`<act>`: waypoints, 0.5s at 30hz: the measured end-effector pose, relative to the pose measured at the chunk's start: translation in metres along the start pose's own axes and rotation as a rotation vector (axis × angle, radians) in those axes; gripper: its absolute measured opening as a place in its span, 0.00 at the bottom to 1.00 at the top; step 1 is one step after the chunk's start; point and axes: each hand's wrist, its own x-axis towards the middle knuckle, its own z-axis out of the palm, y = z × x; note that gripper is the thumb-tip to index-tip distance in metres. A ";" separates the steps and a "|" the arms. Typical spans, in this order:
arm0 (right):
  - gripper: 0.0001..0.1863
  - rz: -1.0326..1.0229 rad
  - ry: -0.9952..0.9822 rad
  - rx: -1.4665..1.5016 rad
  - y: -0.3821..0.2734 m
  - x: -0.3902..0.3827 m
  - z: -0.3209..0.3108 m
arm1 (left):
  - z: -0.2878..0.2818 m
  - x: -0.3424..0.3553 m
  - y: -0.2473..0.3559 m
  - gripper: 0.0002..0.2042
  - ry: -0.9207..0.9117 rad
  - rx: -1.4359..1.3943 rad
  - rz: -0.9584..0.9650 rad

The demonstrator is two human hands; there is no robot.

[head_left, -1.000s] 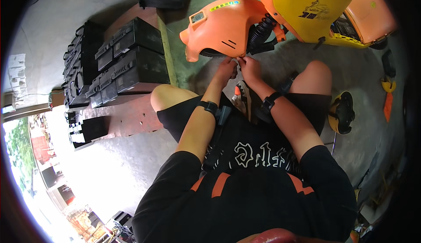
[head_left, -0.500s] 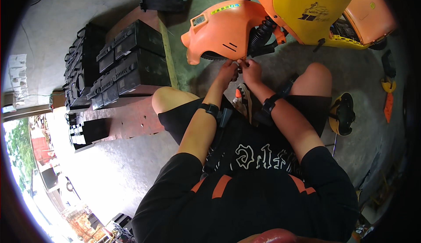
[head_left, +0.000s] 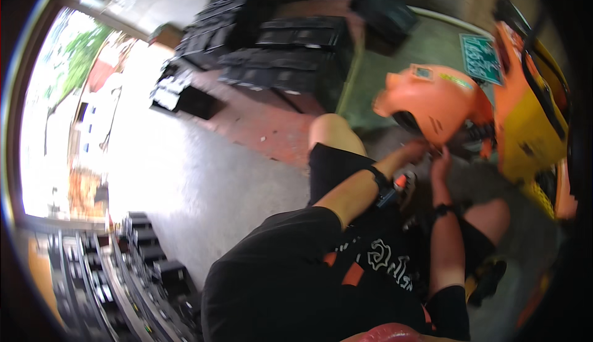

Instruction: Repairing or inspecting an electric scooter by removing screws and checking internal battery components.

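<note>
A scooter's orange front fender (head_left: 435,99) with a small display sits at the right, beside a black coiled spring shock (head_left: 479,130) and the scooter's orange-and-yellow body (head_left: 531,135). My left hand (head_left: 415,152) is at the fender's lower edge, fingers curled in. My right hand (head_left: 441,161) is just right of it, closed at the same low tip. What the fingers grip is too small and blurred to make out. An orange-marked shoe (head_left: 404,187) shows below my hands, between my bent knees.
Black battery cases (head_left: 288,67) stand on a reddish board (head_left: 264,138) at the upper middle, with a dark bin (head_left: 383,11) beyond. A rack of dark units (head_left: 92,280) is at the lower left. A bright open doorway (head_left: 62,126) fills the left. A teal plate (head_left: 482,58) hangs by the scooter.
The view has swung sharply left and blurred, so the scooter and my arms sit farther right and more doorway and racking show. Both hands stay at the fender's lower edge.
</note>
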 end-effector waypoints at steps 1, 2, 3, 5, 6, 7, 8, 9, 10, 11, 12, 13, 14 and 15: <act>0.24 -0.006 0.007 0.031 0.007 0.004 -0.005 | 0.008 -0.008 0.010 0.10 -0.039 -0.004 0.011; 0.21 -0.071 0.026 0.017 0.000 0.001 -0.002 | 0.006 -0.016 0.012 0.08 -0.076 -0.068 0.022; 0.20 -0.058 0.018 -0.027 -0.002 0.004 -0.001 | 0.008 -0.020 0.017 0.08 -0.067 -0.141 -0.022; 0.18 -0.029 0.009 0.171 -0.005 0.007 0.007 | 0.004 -0.027 0.020 0.09 -0.169 -0.308 0.098; 0.14 -0.047 -0.011 0.200 -0.004 0.012 0.009 | 0.002 -0.029 0.026 0.09 -0.180 -0.334 0.102; 0.12 -0.060 -0.024 0.222 -0.001 0.015 0.010 | 0.003 -0.030 0.030 0.09 -0.198 -0.363 0.102; 0.12 -0.071 -0.032 0.224 0.002 0.019 0.014 | 0.001 -0.030 0.035 0.09 -0.192 -0.363 0.115; 0.10 0.024 -0.078 0.509 0.005 0.022 0.015 | 0.001 -0.031 0.039 0.09 -0.187 -0.316 0.109; 0.10 0.123 -0.122 0.792 0.008 0.025 0.017 | 0.002 -0.033 0.043 0.09 -0.184 -0.269 0.102; 0.10 0.117 -0.119 0.790 0.012 0.027 0.018 | 0.005 -0.034 0.046 0.09 -0.190 -0.269 0.106; 0.11 0.061 -0.128 0.743 0.014 0.026 0.021 | 0.008 -0.036 0.048 0.10 -0.128 -0.215 0.110; 0.13 0.006 -0.135 0.695 0.015 0.027 0.020 | 0.011 -0.038 0.049 0.11 -0.067 -0.161 0.114; 0.12 0.088 -0.125 0.822 0.017 0.026 0.019 | 0.010 -0.040 0.051 0.13 -0.040 -0.095 0.068; 0.12 0.084 -0.116 0.822 0.019 0.028 0.018 | 0.011 -0.041 0.053 0.13 -0.049 -0.091 0.068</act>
